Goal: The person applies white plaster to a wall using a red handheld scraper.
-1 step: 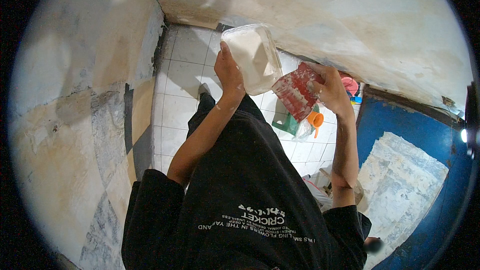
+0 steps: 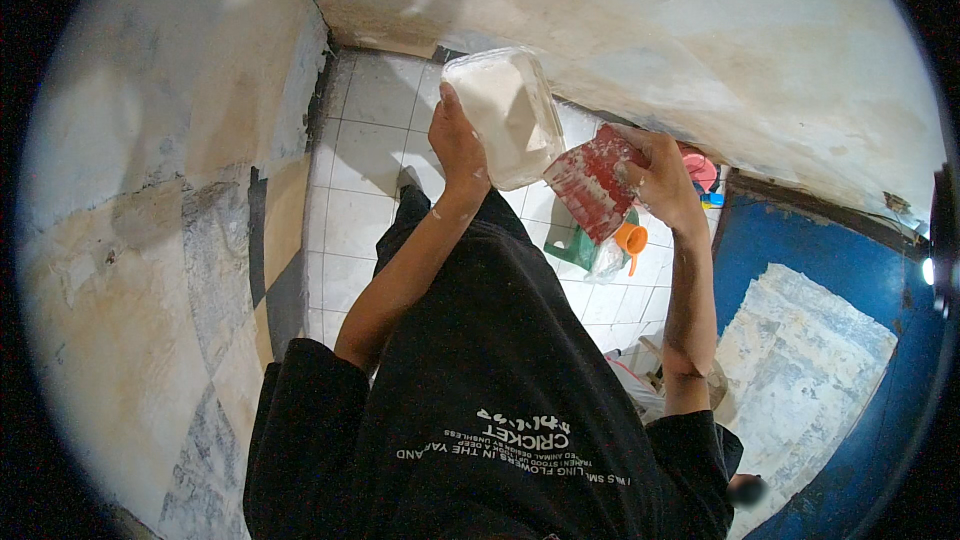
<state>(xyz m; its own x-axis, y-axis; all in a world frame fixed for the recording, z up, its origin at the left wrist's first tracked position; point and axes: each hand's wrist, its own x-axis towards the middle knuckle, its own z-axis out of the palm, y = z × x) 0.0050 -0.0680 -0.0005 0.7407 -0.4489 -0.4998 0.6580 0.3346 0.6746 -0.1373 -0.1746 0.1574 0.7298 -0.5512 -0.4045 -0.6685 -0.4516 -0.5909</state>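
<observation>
My left hand (image 2: 458, 140) grips the side of a rectangular plastic container (image 2: 512, 110) holding white paste, its thumb along the near left side. In my right hand (image 2: 660, 180) is a red flat scraper (image 2: 590, 170) smeared with whitish paste, held just right of the container, its blade pointing left and down. Below the scraper, a green object (image 2: 568, 245), an orange dipper (image 2: 630, 238) and a clear plastic bag (image 2: 607, 262) lie on the white tiled floor (image 2: 350, 220).
Stained walls (image 2: 150, 240) rise at left and along the far side (image 2: 700, 20), meeting in a corner. A pink round item (image 2: 698, 168) sits by the far wall. At right is a blue board (image 2: 760, 240) with a pale, mottled panel (image 2: 800, 360) on it.
</observation>
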